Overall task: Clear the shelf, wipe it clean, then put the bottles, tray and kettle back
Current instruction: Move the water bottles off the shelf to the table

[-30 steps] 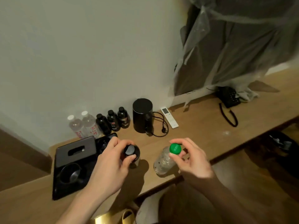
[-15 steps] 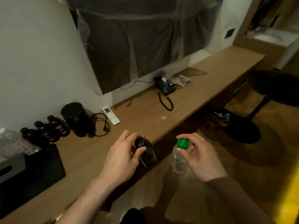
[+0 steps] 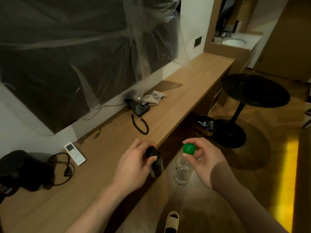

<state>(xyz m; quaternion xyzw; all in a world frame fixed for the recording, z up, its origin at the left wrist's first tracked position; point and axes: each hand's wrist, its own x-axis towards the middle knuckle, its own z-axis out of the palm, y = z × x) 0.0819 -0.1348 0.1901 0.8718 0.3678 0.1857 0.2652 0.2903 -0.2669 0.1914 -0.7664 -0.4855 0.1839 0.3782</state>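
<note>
A matt wood-grain shelf (image 3: 185,91) is running along the wall. Crinkled clear plastic film (image 3: 101,39) is covering a dark screen. A soft grey cloth (image 3: 154,98) is lying beside a black plastic telephone (image 3: 138,107).

We see the left hand (image 3: 134,165) gripping a dark bottle (image 3: 155,163) by its top over the front edge of the wooden shelf (image 3: 185,91). Just right of that edge, off the shelf, the right hand (image 3: 204,161) pinches the green cap (image 3: 189,148) of a clear water bottle (image 3: 182,170). On the shelf stand a black kettle (image 3: 16,167), a white remote (image 3: 75,153), a telephone (image 3: 138,107) and a cloth (image 3: 154,98).
</note>
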